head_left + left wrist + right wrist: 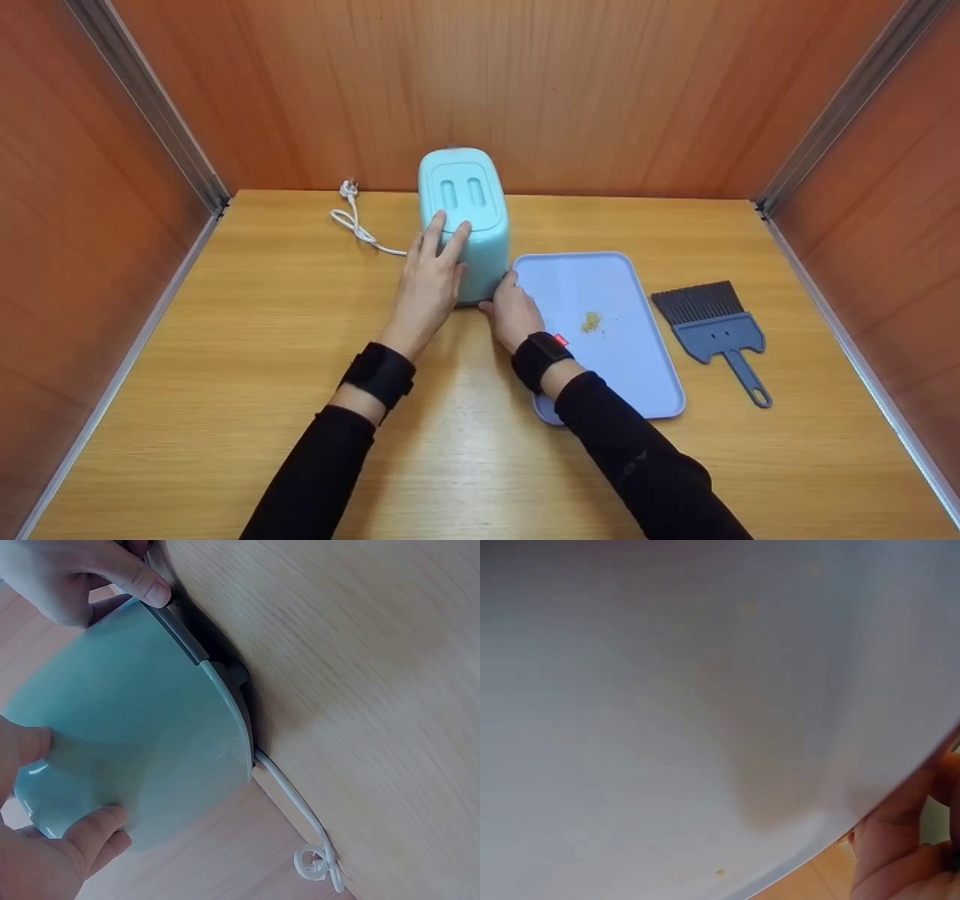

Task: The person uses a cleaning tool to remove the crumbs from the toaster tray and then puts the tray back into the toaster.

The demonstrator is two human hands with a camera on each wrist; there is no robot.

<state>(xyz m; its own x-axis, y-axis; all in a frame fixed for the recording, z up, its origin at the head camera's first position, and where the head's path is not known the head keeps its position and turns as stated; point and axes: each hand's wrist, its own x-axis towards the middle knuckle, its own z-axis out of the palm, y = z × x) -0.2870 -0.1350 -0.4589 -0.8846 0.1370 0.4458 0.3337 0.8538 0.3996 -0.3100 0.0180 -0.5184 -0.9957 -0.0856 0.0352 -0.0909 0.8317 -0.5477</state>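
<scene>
A mint-green toaster [461, 191] with two slots stands upright on the table. My left hand [429, 289] rests on its near top edge with fingers spread and thumb against the side; those fingers [94, 836] also show in the left wrist view. My right hand [517, 307] is low at the toaster's near right corner. In the left wrist view its thumb [154, 592] lies on a dark strip in the base, seemingly the crumb tray [180, 634], and pinches it. Its other fingers are partly hidden there. Curled fingers [900, 851] appear in the right wrist view.
Right of the toaster lies a pale blue tray [622, 375] with a small heap of crumbs [591, 322]. Beyond it is a grey hand brush [720, 337]. A white cord [352, 217] with a plug runs left from the toaster. Wooden panels [480, 90] enclose the table.
</scene>
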